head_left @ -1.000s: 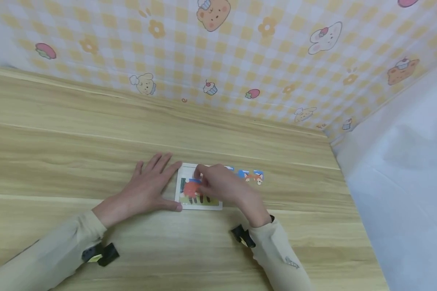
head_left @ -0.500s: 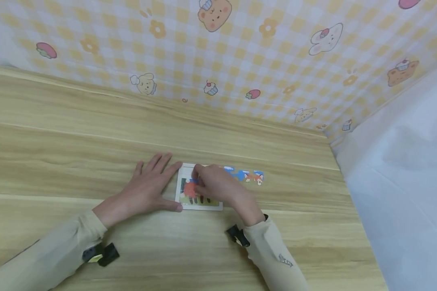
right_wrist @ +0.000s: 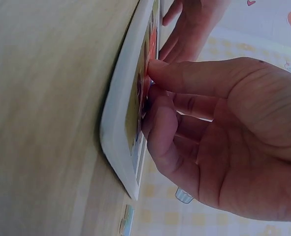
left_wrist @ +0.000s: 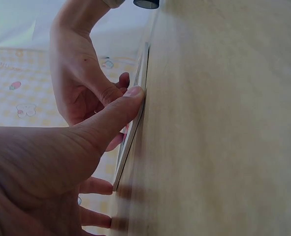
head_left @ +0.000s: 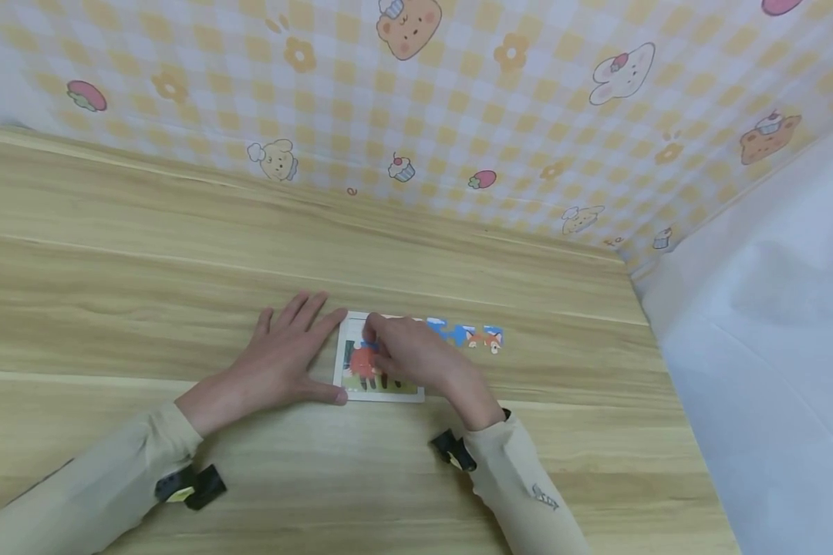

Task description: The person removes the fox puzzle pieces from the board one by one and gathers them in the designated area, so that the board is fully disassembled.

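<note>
A small white-framed jigsaw puzzle point(head_left: 382, 397) lies flat on the wooden table, with a red-orange, dark-legged animal on green in its lower part. My left hand point(head_left: 264, 374) is spread, with thumb and index fingertip against the frame's left corners. Over the puzzle, my right hand point(head_left: 416, 351) has curled fingers and seems to pinch a puzzle piece with a blue edge point(head_left: 370, 344), mostly hidden by the fingers. In the right wrist view, the right thumb point(right_wrist: 184, 76) touches the red area. The left wrist view shows the left thumb point(left_wrist: 113, 115) on the frame's near edge.
Right of the frame lie loose puzzle pieces: blue and white ones point(head_left: 437, 325) and fox-face pieces point(head_left: 493, 339). A yellow checked cloth point(head_left: 458, 100) with cartoon prints rises behind the table point(head_left: 180, 301). White cloth point(head_left: 770, 308) hangs at the right.
My right hand has shifted slightly left over the puzzle, uncovering more of the blue pieces at its right. Over the last half second it barely moves. The left hand stays put.
</note>
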### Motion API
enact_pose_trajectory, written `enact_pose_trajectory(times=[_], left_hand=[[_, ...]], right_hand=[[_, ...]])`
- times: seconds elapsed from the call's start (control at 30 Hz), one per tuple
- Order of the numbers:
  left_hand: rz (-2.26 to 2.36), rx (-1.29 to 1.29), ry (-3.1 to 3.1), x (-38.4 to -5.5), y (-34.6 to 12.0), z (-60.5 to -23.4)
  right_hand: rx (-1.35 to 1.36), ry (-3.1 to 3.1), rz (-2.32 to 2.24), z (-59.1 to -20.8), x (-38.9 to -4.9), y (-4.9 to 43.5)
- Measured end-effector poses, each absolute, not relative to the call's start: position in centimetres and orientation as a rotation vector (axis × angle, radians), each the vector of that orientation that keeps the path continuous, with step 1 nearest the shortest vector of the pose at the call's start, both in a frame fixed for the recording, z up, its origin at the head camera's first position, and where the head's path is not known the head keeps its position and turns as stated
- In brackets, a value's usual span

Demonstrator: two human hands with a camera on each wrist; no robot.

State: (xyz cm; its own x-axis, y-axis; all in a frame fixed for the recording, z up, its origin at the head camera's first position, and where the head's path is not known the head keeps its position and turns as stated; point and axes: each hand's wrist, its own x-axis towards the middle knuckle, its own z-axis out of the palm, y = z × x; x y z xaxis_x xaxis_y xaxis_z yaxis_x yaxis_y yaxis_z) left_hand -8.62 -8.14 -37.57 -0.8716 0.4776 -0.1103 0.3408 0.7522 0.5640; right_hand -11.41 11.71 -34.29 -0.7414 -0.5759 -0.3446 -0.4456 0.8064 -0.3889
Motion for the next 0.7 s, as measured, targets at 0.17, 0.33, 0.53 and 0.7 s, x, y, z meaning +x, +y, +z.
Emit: enact_pose_trajectory(times=[0.17,0.33,0.53,0.7], left_hand=[[0.796,0.648,2.71,-8.61,-8.1,-37.49],[0.794,0.652,2.712,-8.59,-8.11,-37.45],[0.794,0.649,2.709,-8.6,-8.14,-37.47],[0.793,0.647,2.705,-8.61,-8.16,-37.53]], right_hand=[[-0.766,2.544,-0.37,-34.3,-11.43,11.67],[-0.787,2.547,-0.403,-34.32,-11.39,11.77],[-0.795,2.543,-0.435,-34.32,-11.34,11.86],[-0.776,2.548,-0.419,-34.27,-11.3,11.74]])
